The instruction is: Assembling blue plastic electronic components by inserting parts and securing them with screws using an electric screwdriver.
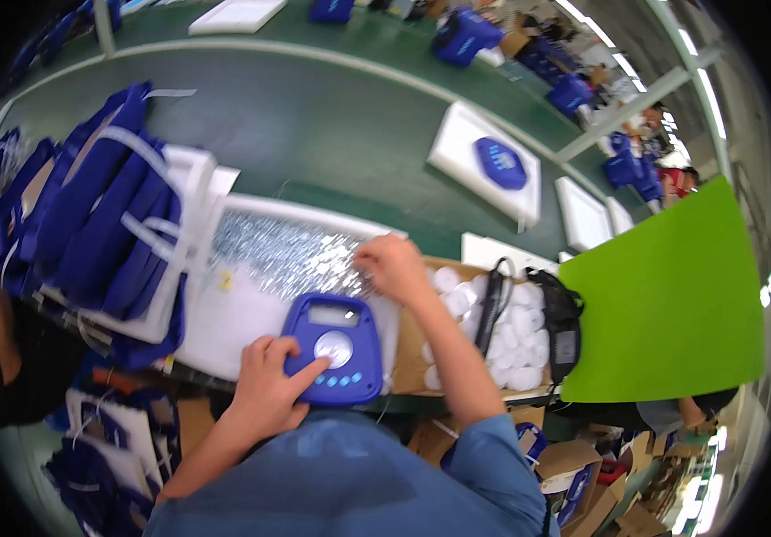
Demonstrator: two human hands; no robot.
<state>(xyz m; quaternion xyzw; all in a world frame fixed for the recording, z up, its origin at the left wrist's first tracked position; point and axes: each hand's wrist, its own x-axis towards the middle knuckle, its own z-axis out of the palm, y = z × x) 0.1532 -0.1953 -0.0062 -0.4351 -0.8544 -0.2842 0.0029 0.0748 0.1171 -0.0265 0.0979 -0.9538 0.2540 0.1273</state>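
The left hand (269,380), fingers apart, touches a rounded blue panel (368,353) with a pale disc (337,344), at the near side of a white tray (309,215). Beside it, a carton (408,358) holds white discs (518,338). The right hand (396,270) bunches its fingers over silvery pieces (282,249), grip unclear.

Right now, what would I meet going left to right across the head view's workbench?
Strapped stack of blue pieces → left hand → blue panel with a handle opening → right hand → white round pieces → bright green sheet.
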